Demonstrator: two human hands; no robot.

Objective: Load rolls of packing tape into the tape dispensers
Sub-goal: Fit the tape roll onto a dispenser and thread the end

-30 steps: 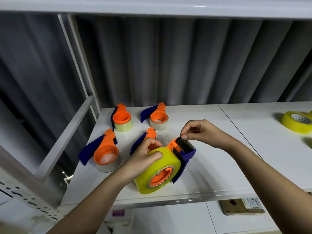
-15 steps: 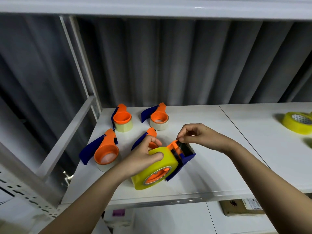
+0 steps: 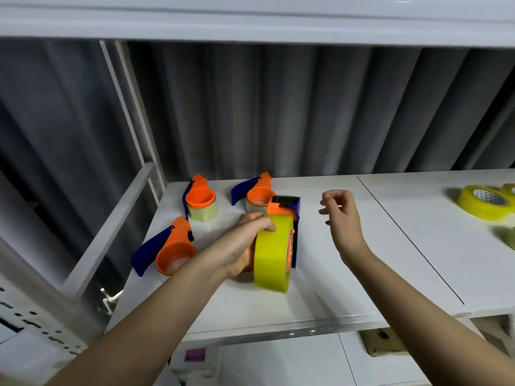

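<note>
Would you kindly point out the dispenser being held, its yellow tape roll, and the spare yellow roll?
held dispenser (image 3: pixel 284 202), head view, blade end.
yellow tape roll (image 3: pixel 271 252), head view, outer face.
spare yellow roll (image 3: pixel 473 208), head view, near side wall.

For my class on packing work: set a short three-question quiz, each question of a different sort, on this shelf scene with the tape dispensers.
1. True or false: the right hand grips the yellow tape roll.
2. Besides the dispenser that the left hand holds, how many dispensers rest on the shelf? A) one B) three C) five
3. Fill in: the loose yellow roll lies at the shelf's far ____ side.

Key: 1. False, it hovers free beside it. 2. B. 3. right.
</note>
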